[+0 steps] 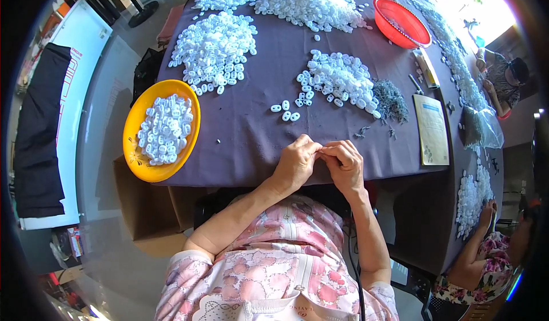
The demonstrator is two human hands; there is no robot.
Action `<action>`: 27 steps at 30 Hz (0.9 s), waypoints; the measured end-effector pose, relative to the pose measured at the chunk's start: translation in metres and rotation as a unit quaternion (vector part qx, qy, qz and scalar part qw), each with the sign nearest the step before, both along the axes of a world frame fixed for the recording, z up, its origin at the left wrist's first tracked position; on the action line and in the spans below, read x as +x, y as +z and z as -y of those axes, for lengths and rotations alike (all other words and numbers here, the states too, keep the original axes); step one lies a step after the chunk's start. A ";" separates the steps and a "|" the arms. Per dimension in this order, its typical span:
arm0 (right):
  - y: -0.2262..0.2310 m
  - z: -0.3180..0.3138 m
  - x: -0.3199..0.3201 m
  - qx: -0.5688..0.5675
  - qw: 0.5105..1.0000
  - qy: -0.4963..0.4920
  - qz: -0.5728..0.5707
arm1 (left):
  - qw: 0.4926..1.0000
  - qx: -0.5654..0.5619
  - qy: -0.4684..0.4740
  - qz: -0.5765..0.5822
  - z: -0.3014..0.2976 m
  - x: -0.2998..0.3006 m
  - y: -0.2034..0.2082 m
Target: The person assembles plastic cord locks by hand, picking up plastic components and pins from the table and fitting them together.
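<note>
My left hand [297, 159] and my right hand [344, 163] meet fingertip to fingertip just above the near edge of the table. Both are closed in a pinch; whatever lies between the fingers is too small or hidden to make out. Just beyond them, a few small white oval pieces with two dark holes [286, 115] lie apart from a larger heap of the same pieces [346, 80]. Against that heap's right side rests a pile of small grey pieces [391, 102], with a few strays [362, 132] nearer my right hand.
On the left, a yellow dish [132, 150] holds many white pieces at the table edge. More white heaps [210, 49] cover the far side, near a red basket [394, 32]. A tan notebook [433, 132] lies right. Two people sit along the right, beside more white pieces [472, 201].
</note>
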State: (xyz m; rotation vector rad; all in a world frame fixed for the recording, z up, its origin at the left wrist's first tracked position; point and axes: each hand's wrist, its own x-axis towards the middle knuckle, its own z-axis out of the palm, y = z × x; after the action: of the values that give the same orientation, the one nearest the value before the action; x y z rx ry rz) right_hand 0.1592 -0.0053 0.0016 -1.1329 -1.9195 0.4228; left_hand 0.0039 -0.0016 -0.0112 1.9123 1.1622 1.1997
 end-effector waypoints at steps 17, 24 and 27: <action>-0.005 0.002 -0.003 0.039 0.999 -0.006 -0.001 | 0.997 0.043 -0.004 -0.066 0.002 -0.002 0.003; -0.005 0.003 -0.002 0.032 0.999 0.004 -0.026 | 0.997 0.046 -0.004 -0.067 0.003 -0.002 0.002; -0.006 0.004 -0.002 0.040 0.999 0.003 -0.014 | 0.997 0.036 0.011 -0.064 0.004 -0.002 0.000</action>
State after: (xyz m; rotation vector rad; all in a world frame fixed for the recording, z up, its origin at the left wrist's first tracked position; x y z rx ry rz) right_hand 0.1569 -0.0090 -0.0042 -1.0642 -1.8980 0.3600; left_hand 0.0023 -0.0059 -0.0109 2.0613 1.2227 1.1598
